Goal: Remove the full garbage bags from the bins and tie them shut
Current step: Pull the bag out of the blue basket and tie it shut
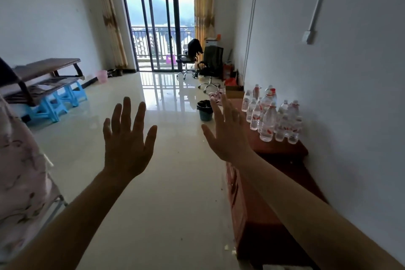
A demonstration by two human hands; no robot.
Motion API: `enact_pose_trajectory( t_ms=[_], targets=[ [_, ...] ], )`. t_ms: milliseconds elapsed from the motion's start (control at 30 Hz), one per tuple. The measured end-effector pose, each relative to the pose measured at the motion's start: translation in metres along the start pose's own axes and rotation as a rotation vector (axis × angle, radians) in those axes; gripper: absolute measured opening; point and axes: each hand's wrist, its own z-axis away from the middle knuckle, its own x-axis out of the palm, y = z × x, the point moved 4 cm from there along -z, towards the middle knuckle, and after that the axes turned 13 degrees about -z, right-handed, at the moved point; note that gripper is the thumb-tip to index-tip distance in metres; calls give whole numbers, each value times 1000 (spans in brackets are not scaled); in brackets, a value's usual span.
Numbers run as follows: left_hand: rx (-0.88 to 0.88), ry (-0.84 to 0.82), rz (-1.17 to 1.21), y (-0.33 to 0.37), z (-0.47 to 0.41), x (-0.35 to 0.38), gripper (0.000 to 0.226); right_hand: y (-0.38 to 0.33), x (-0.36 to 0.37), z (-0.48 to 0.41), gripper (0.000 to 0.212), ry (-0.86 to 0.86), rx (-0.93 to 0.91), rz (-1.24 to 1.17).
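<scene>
Over the glossy tiled floor (171, 193), holds up the left hand (128, 144) and the right hand (228, 136), backs toward the camera, fingers straight and spread wide, gripping nothing. Sees, just past the right hand's fingertips, a dark bin (205, 115) lined with a black bag (203, 104), standing on the floor beside the far end of a red cabinet (282, 149). Cannot tell how full that bag is. Finds a pink bin (102, 76) far off by the left wall, near the foot of a curtain (111, 28); cannot make out any bag inside. Holds both hands well apart from either bin. Notes a cluster of clear water bottles (271, 116) with red labels, upright on the cabinet top against the right wall. Spots two black office chairs (210, 66) in front of the sliding balcony door (160, 28). Picks out, at left, blue stools (52, 103) carrying dark wooden benches (43, 68).
</scene>
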Motion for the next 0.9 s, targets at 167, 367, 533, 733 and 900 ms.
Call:
enact_pose_trajectory(
  t_ms=[167, 367, 533, 733, 900],
  targets=[
    [27, -40, 97, -40, -124, 82, 68, 37, 55, -122, 74, 37, 68, 13],
    [89, -68, 142, -41, -248, 189, 67, 98, 114, -235, 74, 95, 137, 23],
    [129, -77, 139, -34, -352, 307, 68, 173, 190, -337, 79, 118, 136, 48],
    [171, -142, 88, -44, -503, 448, 70, 269, 287, -498, 81, 44, 160, 56],
    [159, -93, 52, -83, -619, 524, 68, 299, 357, -638, 81, -1, 182, -34]
  ],
)
